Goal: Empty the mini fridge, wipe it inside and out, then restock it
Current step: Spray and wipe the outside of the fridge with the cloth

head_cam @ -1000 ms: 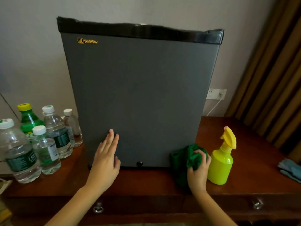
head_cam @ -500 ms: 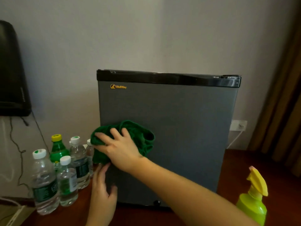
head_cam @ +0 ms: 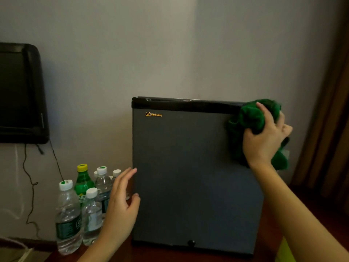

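Observation:
A grey mini fridge (head_cam: 188,176) with a black top band stands shut on the wooden table, its door facing me. My right hand (head_cam: 264,138) grips a bunched green cloth (head_cam: 251,118) against the door's upper right corner, over the black band. My left hand (head_cam: 120,205) lies with straight fingers along the fridge's left edge, low down. Several bottles stand left of the fridge: clear water bottles (head_cam: 68,218) and one green bottle (head_cam: 83,180) with a yellow cap.
A black wall-mounted screen (head_cam: 20,93) hangs at the left with cables dangling below it. Brown curtains (head_cam: 328,120) hang at the right. A sliver of the yellow-green spray bottle (head_cam: 283,250) shows behind my right forearm.
My right hand has swept the green cloth from the door's left middle up to its top right corner. My left hand slid to the fridge's left edge. The view shifted left.

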`<control>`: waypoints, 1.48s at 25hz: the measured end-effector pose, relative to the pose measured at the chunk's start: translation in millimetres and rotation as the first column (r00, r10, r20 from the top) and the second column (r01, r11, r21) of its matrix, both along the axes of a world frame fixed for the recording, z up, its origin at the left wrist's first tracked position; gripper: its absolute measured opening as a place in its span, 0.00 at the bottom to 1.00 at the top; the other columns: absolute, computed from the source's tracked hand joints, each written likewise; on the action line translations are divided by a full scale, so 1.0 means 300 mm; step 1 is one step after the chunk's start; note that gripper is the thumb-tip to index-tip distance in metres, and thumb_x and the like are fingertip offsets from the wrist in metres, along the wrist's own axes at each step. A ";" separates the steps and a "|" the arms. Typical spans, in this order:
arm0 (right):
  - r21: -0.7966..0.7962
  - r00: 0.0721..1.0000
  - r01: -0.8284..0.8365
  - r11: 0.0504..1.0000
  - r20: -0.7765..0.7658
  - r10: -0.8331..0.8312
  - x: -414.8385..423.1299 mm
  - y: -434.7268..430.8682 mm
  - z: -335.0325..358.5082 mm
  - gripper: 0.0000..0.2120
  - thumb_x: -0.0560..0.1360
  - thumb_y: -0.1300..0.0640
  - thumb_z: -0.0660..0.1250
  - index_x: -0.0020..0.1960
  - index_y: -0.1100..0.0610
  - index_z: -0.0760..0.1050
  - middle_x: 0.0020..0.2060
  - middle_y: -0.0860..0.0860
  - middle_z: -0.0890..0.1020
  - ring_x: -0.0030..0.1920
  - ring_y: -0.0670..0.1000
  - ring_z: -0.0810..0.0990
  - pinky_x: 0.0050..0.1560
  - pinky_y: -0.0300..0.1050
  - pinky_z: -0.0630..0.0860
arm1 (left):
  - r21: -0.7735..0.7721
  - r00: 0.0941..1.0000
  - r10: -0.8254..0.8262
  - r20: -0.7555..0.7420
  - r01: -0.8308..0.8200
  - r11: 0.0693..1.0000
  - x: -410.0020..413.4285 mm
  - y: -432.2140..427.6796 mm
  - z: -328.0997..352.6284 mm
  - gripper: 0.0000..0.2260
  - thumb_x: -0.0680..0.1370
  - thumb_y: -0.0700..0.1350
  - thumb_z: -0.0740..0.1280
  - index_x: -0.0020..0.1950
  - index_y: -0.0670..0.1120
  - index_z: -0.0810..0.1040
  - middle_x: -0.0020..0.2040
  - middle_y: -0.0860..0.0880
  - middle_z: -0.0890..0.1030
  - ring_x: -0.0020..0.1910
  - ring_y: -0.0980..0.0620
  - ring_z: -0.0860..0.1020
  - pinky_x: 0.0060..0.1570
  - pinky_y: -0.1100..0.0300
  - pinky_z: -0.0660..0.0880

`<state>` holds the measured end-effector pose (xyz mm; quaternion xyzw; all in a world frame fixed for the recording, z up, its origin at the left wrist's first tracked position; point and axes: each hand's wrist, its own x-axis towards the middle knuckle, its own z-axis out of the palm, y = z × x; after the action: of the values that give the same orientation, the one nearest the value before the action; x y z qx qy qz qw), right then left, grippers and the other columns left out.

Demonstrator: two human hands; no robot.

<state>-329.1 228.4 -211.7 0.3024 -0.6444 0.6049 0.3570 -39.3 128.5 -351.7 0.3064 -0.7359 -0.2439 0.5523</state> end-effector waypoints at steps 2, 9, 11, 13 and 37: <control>0.119 0.984 0.001 0.993 -0.176 0.021 0.144 -0.114 0.049 0.33 0.63 0.64 0.67 0.67 0.44 0.73 0.68 0.54 0.71 0.57 0.63 0.68 0.58 0.50 0.71 | 0.039 0.999 -0.034 -0.021 0.035 0.999 -0.015 -0.014 0.033 0.27 0.77 0.33 0.63 0.67 0.60 0.65 0.68 0.60 0.65 0.68 0.67 0.61 0.70 0.61 0.58; 0.614 0.661 0.217 0.759 -0.664 0.348 0.584 -0.442 0.104 0.30 0.71 0.50 0.69 0.72 0.44 0.65 0.74 0.49 0.60 0.67 0.62 0.61 0.57 0.56 0.68 | 0.251 0.970 -0.102 -0.221 0.157 0.955 -0.022 0.017 0.169 0.20 0.79 0.32 0.59 0.66 0.52 0.69 0.58 0.55 0.74 0.58 0.60 0.73 0.48 0.74 0.71; 0.562 0.643 0.201 0.803 -0.694 0.325 0.478 -0.383 0.108 0.31 0.68 0.56 0.70 0.70 0.43 0.68 0.73 0.49 0.65 0.63 0.62 0.66 0.52 0.53 0.70 | 0.266 0.976 -0.091 -0.198 0.143 0.953 0.013 0.020 0.160 0.19 0.79 0.35 0.60 0.66 0.53 0.68 0.60 0.57 0.74 0.59 0.60 0.72 0.43 0.74 0.69; 0.513 0.708 0.167 0.842 -0.657 0.260 0.324 -0.277 0.106 0.33 0.64 0.61 0.69 0.67 0.43 0.72 0.69 0.49 0.70 0.57 0.61 0.70 0.47 0.50 0.72 | 0.274 0.981 -0.084 -0.173 0.130 0.953 0.036 0.028 0.148 0.20 0.79 0.35 0.61 0.68 0.52 0.68 0.64 0.54 0.72 0.63 0.58 0.69 0.50 0.70 0.67; 0.308 0.133 -0.946 -0.100 0.651 0.748 0.466 0.684 -0.471 0.32 0.75 0.69 0.65 0.74 0.48 0.61 0.69 0.47 0.71 0.68 0.43 0.71 0.67 0.43 0.69 | 0.603 0.591 -0.204 -0.781 0.798 0.003 -0.070 0.635 -0.183 0.23 0.72 0.53 0.68 0.63 0.42 0.78 0.61 0.37 0.78 0.59 0.39 0.78 0.60 0.43 0.73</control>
<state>-189.4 433.7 -353.0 0.6631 -0.4988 0.4321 -0.3532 -60.2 318.9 -406.7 0.1940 -0.3207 -0.8855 0.2745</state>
